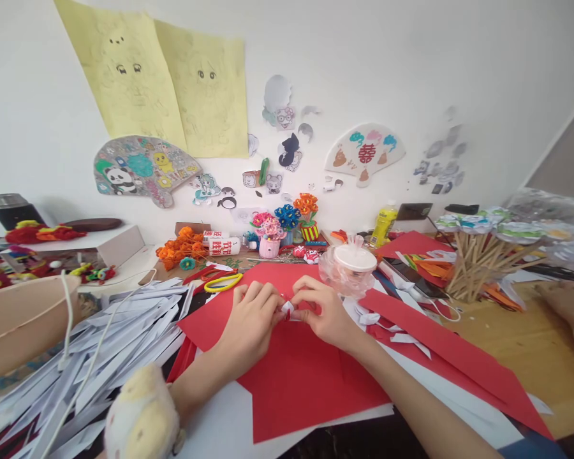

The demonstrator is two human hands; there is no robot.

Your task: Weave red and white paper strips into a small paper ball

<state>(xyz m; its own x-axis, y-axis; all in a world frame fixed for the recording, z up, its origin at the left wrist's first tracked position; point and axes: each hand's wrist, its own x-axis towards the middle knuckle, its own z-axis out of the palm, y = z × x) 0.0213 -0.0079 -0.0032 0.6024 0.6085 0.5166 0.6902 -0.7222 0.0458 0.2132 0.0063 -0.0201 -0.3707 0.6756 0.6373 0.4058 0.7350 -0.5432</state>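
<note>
My left hand (251, 319) and my right hand (323, 312) meet above a large red paper sheet (291, 376). Between their fingertips they pinch a small folded piece of red and white paper (287, 310). Both hands have their fingers curled closed on it. A fuzzy yellowish toy (141, 417) sits on my left wrist.
A heap of white paper strips (110, 338) lies to the left. Yellow-handled scissors (222, 280), a glue bottle (224, 245), paper flower pots (287, 226) and a clear lidded cup (351, 264) stand behind. Wooden sticks with paper tops (478, 248) stand at the right.
</note>
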